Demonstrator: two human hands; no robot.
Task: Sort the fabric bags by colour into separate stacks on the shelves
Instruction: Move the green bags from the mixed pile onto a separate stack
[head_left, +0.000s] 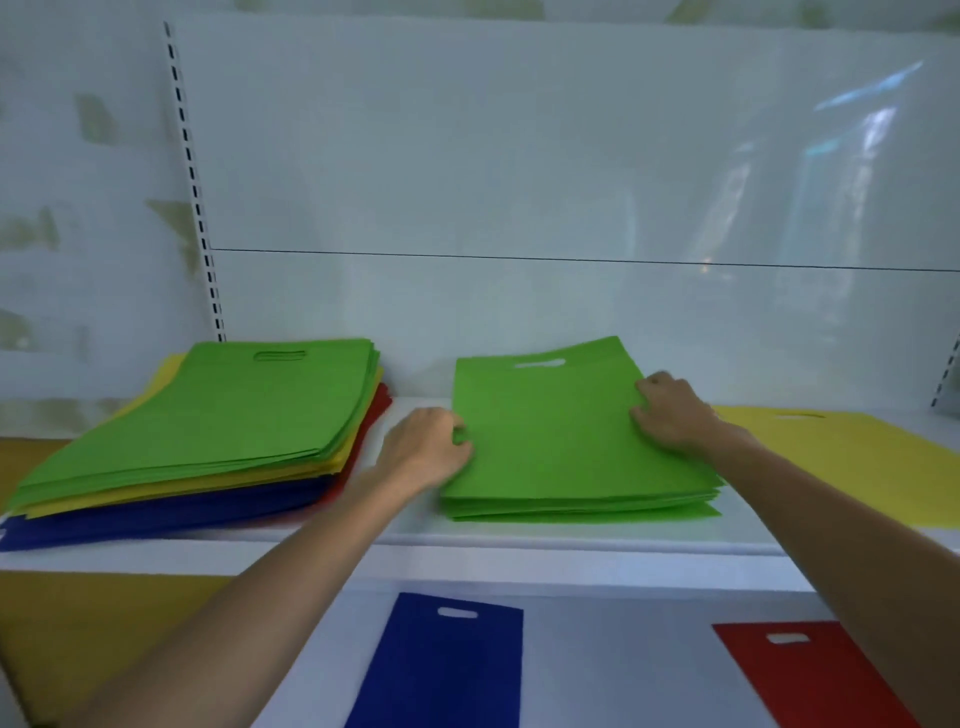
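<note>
Green stack (561, 441): long axis away from me, slot far.
Left hand (426, 447): pinches its left edge.
Right hand (675, 415): curled on top, hold unclear.
Shelf (405, 527): mixed pile (208, 431) left of grip.

No writing, label, brand mark, number or sign can be read anywhere in view. The green stack (566, 457), which the fingers of the left hand (427, 448) grip at its edge and the fingers of the right hand (675, 413) touch on top, shows only plain fabric.
</note>
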